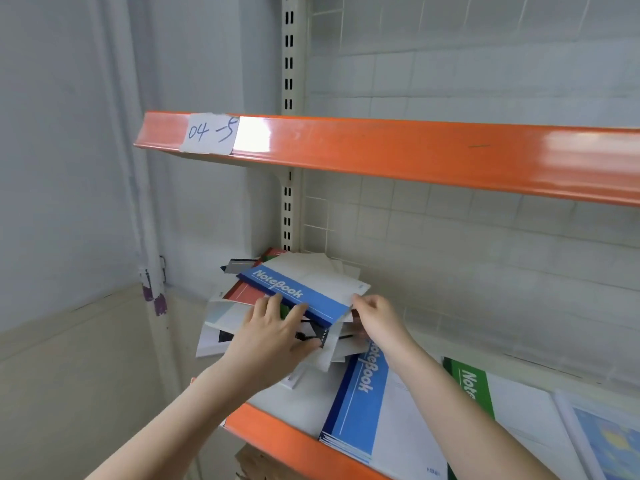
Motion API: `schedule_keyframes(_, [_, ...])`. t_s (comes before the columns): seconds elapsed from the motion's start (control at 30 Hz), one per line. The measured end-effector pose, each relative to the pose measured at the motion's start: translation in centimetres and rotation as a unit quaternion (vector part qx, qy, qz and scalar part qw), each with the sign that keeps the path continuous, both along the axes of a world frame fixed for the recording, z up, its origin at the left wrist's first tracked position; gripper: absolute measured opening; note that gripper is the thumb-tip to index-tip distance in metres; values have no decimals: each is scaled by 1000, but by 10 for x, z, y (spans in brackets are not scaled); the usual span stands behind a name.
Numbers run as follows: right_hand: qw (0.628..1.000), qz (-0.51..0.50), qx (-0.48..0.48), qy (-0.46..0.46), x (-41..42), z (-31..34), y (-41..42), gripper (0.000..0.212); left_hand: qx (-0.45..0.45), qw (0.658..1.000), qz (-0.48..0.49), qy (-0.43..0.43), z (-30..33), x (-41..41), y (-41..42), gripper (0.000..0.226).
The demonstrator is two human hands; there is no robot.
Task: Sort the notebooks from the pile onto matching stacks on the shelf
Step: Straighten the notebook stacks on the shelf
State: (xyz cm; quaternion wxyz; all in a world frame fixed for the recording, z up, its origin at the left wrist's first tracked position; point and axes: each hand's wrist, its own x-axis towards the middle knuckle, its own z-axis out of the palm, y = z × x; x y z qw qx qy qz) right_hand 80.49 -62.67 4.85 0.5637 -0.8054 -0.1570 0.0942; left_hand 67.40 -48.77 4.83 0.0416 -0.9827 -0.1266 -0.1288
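On my far left the pile point(277, 306) sits at the shelf's point(277, 434) left end, covers askew. My left hand point(273, 332) lies across it, fingers spread and touching the near edge of the top blue notebook point(304, 289). My right hand point(377, 317) pinches that notebook's right corner. Right of the pile, on the same shelf, I see the blue stack point(363, 410), then the green stack point(474, 389), then a pale-framed book point(595, 434) at the edge.
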Motion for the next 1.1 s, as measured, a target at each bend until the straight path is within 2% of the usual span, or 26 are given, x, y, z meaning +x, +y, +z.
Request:
schedule_keyframes(0.13, [989,-40,109,90,8,-2,1,13,10,997,-70,-19,-2,1,-12,86])
schedule_keyframes(0.2, [977,-49,153,143,11,-5,-3,10,-38,991,-70,-104,3,3,-5,74])
schedule_keyframes(0.23, [970,-51,171,163,13,-5,-5,8,-57,985,-53,-156,6,5,2,65])
schedule_keyframes(0.3, [961,-50,195,188,15,-5,-8,8,-80,978,26,-191,11,9,27,44])
schedule_keyframes(0.4, [946,-56,223,230,15,-4,-12,9,-107,973,154,-134,15,16,60,34])
schedule_keyframes(0.47, [934,-49,241,259,15,-3,-12,5,-122,971,164,-126,14,20,71,32])
schedule_keyframes(0.5, [932,-44,243,264,14,-2,-10,2,-136,969,156,-138,14,22,72,30])
schedule_keyframes(0.6, [944,-33,224,239,13,4,-3,17,-221,951,119,-178,17,25,66,25])
schedule_keyframes(0.67, [951,-19,215,223,10,7,1,18,-285,935,78,-198,20,23,49,21])
schedule_keyframes(0.87, [949,-14,230,216,3,10,-2,19,-292,938,19,-187,14,17,-1,19])
schedule_keyframes(1.0, [943,-11,266,199,-4,14,-26,11,-374,904,-2,-204,14,7,-7,13])
schedule_keyframes(1.1, [924,19,331,191,-15,21,-60,12,-373,893,-32,-250,14,-6,-23,9])
